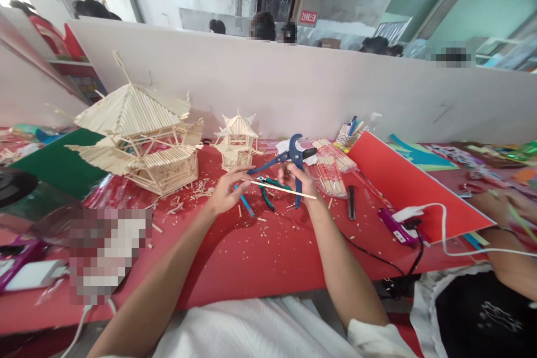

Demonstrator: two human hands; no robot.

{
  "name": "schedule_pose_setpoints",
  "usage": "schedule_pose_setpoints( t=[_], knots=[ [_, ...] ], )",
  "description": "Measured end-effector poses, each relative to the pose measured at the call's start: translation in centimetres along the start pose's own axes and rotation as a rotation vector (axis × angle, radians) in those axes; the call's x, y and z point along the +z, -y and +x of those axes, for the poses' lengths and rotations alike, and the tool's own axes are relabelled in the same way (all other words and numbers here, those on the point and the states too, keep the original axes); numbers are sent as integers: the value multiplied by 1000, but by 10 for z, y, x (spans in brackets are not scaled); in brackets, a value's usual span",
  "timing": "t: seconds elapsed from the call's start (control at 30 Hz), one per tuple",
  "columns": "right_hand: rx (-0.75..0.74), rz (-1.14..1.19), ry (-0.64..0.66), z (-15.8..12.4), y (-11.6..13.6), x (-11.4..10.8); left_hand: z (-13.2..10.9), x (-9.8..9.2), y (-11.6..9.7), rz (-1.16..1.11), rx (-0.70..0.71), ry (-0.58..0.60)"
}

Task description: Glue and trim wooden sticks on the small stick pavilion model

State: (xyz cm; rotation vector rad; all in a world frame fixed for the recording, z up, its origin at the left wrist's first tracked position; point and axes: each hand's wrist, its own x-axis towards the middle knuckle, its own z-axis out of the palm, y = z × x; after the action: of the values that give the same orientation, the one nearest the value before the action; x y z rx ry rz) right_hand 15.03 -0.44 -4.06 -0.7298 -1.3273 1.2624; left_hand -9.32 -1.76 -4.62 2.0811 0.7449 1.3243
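My left hand (226,193) is closed on one end of a thin wooden stick (285,189), which slants down to the right across my right wrist. Blue pruning shears (296,154) with a hooked jaw are in my right hand (304,182), their handles spread apart. One handle reaches left to the fingers of my left hand; whether they grip it I cannot tell. Below the hands lie green-handled pliers (267,199) and a blue pen-like tool (245,201). Behind them stand a small stick pavilion (238,142) and, at left, a larger one (138,140).
Bagged sticks (331,176), a black-handled tool (351,203) and a purple power strip (398,226) lie to the right, near a leaning red board (403,190). Wood scraps litter the red table (251,268). Another person's arm (509,235) is at far right. A white partition (293,89) stands behind.
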Motion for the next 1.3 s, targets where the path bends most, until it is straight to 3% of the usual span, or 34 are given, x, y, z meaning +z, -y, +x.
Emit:
schedule_pose_setpoints(
  t=[0.23, 0.4, 0.63, 0.8, 0.93, 1.07, 1.3],
  knots=[
    [8, 0, -48, 4, -11, 1, -1, 3, 4, -164, -57, -43],
    [9, 225, -121, 9, -22, 8, -2, 10, 4, -135, 2, -15],
    [45, 479, -67, 1, -11, 31, -2, 14, 6, -73, 43, 15],
    [-32, 371, -152, 1, -15, 39, -5, 21, 5, -183, -48, 130],
    [-1, 296, -257, 3, -23, 43, -6, 25, -1, -188, -131, 278],
    [-7, 276, -221, 1, -24, 46, -6, 26, -6, -133, -134, 380],
    [25, 175, -163, -2, -25, 46, -7, 27, -5, -132, -129, 400]
  ],
)
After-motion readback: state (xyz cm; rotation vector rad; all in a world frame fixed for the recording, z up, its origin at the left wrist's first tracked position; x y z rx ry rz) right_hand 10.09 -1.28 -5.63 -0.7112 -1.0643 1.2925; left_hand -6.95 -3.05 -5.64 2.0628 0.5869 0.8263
